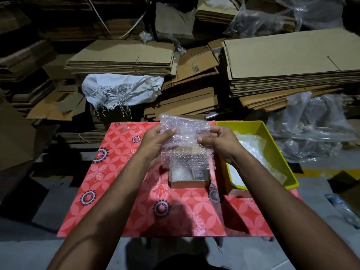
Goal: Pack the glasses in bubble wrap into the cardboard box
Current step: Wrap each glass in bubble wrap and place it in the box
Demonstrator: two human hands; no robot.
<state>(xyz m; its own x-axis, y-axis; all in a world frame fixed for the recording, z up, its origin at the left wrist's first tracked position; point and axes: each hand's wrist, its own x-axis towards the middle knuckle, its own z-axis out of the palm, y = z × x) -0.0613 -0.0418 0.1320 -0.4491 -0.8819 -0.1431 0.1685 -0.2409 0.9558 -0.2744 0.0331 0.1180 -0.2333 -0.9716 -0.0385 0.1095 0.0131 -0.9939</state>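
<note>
Near edge: our two forearms reach over the counter [109, 191], which is covered in a red cloth with a floral print.

Small open brown cardboard box [190, 181] sits mid-counter; some clear wrap and a small item lie inside, but we cannot tell whether a pair of glasses is among them.

Just above the box we hold a clear sheet of bubble wrap [185, 141] upright. Left hand [155, 142] pinches its left edge, thumb on the front. Right hand [215, 141] pinches the right edge, fingers [202, 140] curled onto the plastic. No glasses visible inside the sheet.

Right of the box: yellow plastic tray [276, 145] holding more clear wrap.

Far: stacks of flattened brown cardboard [292, 61].

Judgement: we should keep both pinches even, spread the sheet flat, and centre it over the box opening before lowering it, so it does not catch on the box rim.
</note>
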